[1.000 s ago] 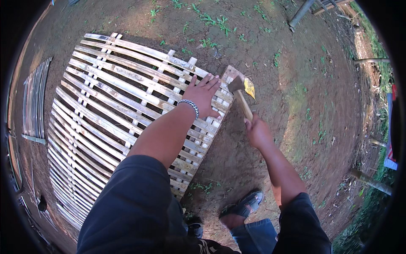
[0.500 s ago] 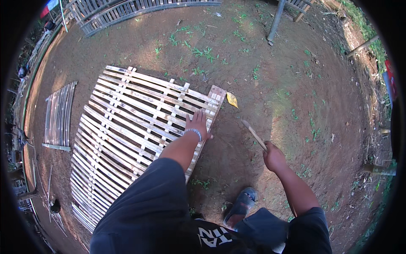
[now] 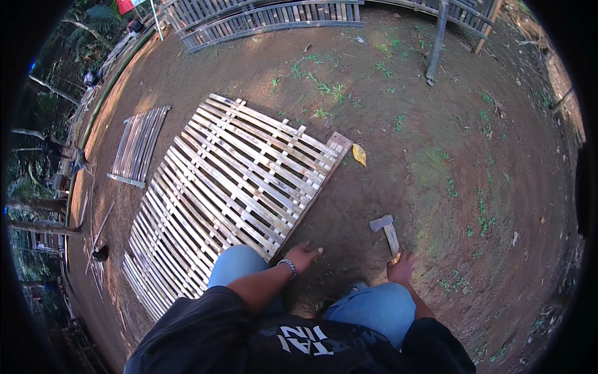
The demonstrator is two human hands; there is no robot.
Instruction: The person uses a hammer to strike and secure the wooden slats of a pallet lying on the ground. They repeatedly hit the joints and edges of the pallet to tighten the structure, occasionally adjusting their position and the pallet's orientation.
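Observation:
My right hand (image 3: 400, 267) grips the wooden handle of a small hatchet (image 3: 390, 235), its grey metal head held over the bare soil in front of my right knee. Just off the lower right edge of a large bamboo slat panel (image 3: 240, 167), my left hand (image 3: 301, 257) hangs with thumb and fingers apart and nothing in it. The panel lies flat on the ground, its pale slats crossed by several strips. A wooden board (image 3: 337, 148) runs along its right edge. My left knee overlaps the panel's near edge.
A yellow leaf (image 3: 359, 155) lies by the board's far corner. A smaller slat panel (image 3: 141, 144) rests to the left. At the back stand a bamboo fence (image 3: 274, 19) and a post (image 3: 438, 47). Thin sticks (image 3: 99, 230) lie at the left.
My left hand has left the panel and moved nearer my body. The hatchet has come lower and its head now shows side-on. I have dropped into a squat, both knees now in view.

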